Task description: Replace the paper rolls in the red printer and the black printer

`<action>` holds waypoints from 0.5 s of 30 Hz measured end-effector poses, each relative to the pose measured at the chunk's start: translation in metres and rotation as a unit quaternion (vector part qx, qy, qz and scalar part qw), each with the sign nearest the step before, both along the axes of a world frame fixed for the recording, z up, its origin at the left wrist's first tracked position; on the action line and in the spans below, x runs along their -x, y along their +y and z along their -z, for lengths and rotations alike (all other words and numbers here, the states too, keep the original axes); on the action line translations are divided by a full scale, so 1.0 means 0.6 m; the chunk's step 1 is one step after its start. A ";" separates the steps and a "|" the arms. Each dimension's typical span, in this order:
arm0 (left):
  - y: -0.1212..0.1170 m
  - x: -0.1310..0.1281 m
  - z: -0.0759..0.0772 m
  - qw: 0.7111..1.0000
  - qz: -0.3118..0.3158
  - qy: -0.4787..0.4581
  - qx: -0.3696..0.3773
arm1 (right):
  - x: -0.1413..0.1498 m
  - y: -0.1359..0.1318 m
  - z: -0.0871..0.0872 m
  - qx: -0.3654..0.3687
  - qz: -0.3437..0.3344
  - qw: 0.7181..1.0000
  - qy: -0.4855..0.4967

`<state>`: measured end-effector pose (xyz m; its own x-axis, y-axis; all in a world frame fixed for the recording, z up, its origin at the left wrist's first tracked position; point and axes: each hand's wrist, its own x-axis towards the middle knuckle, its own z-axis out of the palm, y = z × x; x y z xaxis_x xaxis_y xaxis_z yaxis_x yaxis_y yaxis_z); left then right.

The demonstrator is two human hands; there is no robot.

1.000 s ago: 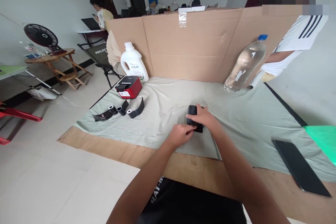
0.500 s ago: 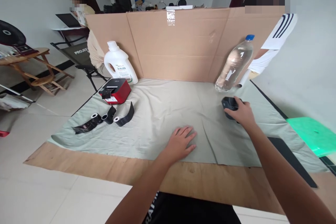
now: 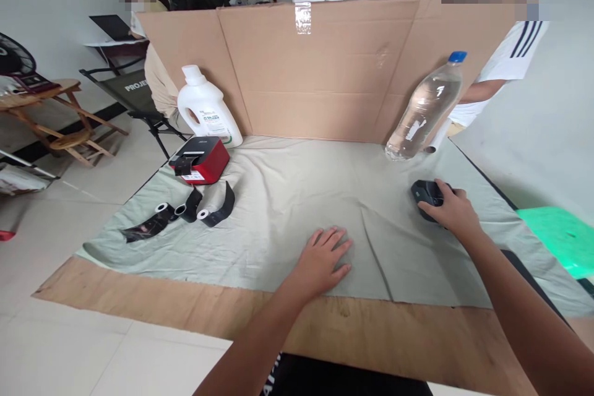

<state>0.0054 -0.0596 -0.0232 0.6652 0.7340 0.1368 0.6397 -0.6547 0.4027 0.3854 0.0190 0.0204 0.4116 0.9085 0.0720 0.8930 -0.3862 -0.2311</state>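
My right hand (image 3: 452, 213) is wrapped over a small black device (image 3: 426, 195) that rests on the pale green cloth (image 3: 297, 198) at the right side. My left hand (image 3: 322, 263) lies flat on the cloth near the front, fingers spread, holding nothing. A red and black label printer (image 3: 200, 159) sits at the far left of the cloth. In front of it lie three black label rolls (image 3: 185, 213), partly unrolled.
A cardboard screen (image 3: 325, 68) stands along the back. A white detergent jug (image 3: 206, 108) and a clear water bottle (image 3: 427, 108) lean by it. A dark flat tablet (image 3: 533, 272) lies behind my right forearm. A person in a white sleeve (image 3: 505, 55) stands at right; another sits at back left.
Both hands held the black device at the middle a second ago. My right hand has carried it to the right side. My left hand let go and now lies flat on the cloth.
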 end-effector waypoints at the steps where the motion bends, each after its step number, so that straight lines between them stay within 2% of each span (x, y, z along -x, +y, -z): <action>1: -0.002 0.001 -0.006 1.000 -0.001 -0.008 -0.002 | 0.004 -0.001 -0.002 -0.007 0.000 1.000 -0.023; 3: -0.004 0.015 -0.022 0.999 -0.021 -0.044 -0.022 | 0.020 -0.001 -0.007 -0.054 -0.002 0.994 -0.098; 5: 0.002 0.050 -0.045 0.989 -0.071 -0.114 -0.064 | 0.051 0.004 -0.012 -0.127 -0.036 0.978 -0.164; 8: 0.039 0.159 -0.084 0.940 -0.181 -0.253 -0.141 | 0.134 0.026 -0.018 -0.205 -0.166 0.953 -0.151; 10: 0.089 0.264 -0.108 0.893 -0.262 -0.320 -0.175 | 0.216 0.052 -0.020 -0.234 -0.265 0.932 -0.077; 11: 0.121 0.321 -0.118 0.865 -0.322 -0.345 -0.172 | 0.265 0.069 -0.020 -0.243 -0.308 0.919 -0.022; 12: 0.156 0.379 -0.127 0.828 -0.386 -0.374 -0.160 | 0.319 0.089 -0.019 -0.241 -0.348 0.905 0.043; 14: 0.230 0.484 -0.137 0.741 -0.500 -0.438 -0.090 | 0.440 0.135 -0.015 -0.206 -0.415 0.864 0.198; 15: 0.266 0.528 -0.139 0.721 -0.526 -0.445 -0.071 | 0.505 0.161 -0.012 -0.180 -0.429 0.841 0.275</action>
